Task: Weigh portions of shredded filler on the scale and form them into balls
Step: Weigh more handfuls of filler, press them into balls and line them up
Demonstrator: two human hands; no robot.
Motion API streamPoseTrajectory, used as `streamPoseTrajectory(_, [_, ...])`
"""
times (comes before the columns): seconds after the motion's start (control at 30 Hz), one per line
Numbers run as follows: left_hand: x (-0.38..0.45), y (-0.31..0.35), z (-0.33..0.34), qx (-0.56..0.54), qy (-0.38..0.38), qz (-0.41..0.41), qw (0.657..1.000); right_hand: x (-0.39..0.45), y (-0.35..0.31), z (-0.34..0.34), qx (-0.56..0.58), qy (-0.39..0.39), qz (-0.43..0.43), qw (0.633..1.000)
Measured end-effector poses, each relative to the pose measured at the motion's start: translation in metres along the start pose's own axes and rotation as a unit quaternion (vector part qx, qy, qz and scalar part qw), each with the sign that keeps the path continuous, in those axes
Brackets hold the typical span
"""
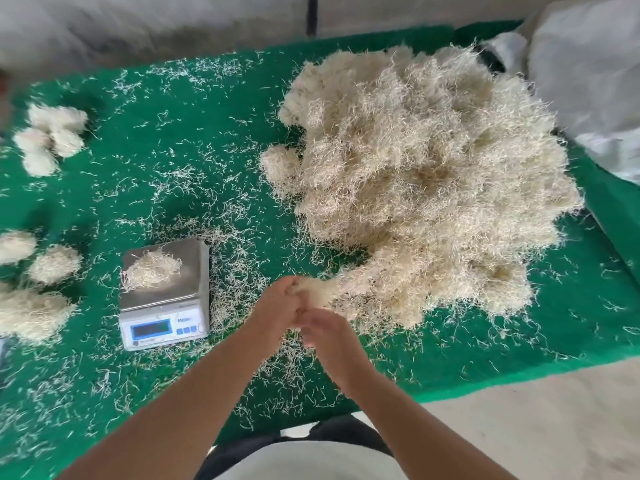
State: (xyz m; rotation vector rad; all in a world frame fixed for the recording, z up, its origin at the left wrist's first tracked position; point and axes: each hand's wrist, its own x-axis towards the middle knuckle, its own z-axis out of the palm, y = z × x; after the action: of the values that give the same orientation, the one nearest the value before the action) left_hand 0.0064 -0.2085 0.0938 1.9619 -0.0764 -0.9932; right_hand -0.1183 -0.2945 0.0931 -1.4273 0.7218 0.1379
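Both hands are meeting at the near edge of the big filler pile; the left hand is gripping a tuft of filler, the blurred right hand is curling beside it, grip unclear; a portion is sitting on the scale; formed balls are lying far left on the green mat
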Motion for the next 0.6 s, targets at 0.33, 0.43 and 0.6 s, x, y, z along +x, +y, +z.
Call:
streamPoseTrajectory(0.33, [-0.045, -0.016, -0.056, 0.168, 0.051, 0.078, 0.981, 0.060, -0.035, 0.044, -0.031, 0.031, 0.096, 0.994])
streamPoseTrajectory(0.43, [-0.047, -0.019, -0.082, 0.189, 0.080, 0.066, 0.977, 0.081, -0.044, 0.064, -0.212, 0.082, 0.000, 0.974])
streamPoseTrajectory(0.6, [-0.061, -0.045, -0.134, 0.201, 0.063, 0.070, 0.975, 0.130, -0.026, 0.056, -0.289, 0.160, 0.038, 0.943])
